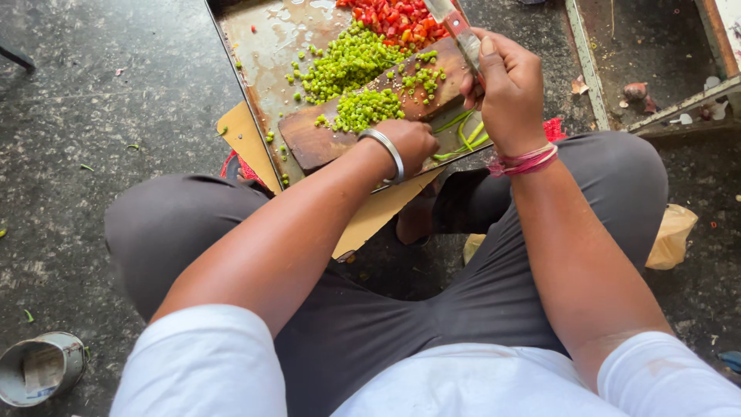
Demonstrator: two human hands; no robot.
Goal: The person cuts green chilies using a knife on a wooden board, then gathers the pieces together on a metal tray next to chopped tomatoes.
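A brown wooden cutting board (324,139) lies on a metal tray (262,46) in front of my crossed legs. Chopped green bits (363,108) sit on the board, and a bigger green heap (347,62) lies on the tray beside a pile of chopped red pieces (397,19). My right hand (505,85) grips a knife (455,27) by its handle, blade pointing away over the board's far end. My left hand (413,143), a metal bangle on its wrist, is closed at the board's near edge over long green chillies (463,135). Whether it grips them is hidden.
A sheet of brown cardboard (247,135) lies under the tray. A small metal tin (38,367) stands on the dark stone floor at the lower left. A crumpled yellowish bag (671,235) lies by my right knee. A framed ledge with scraps (641,93) is at the upper right.
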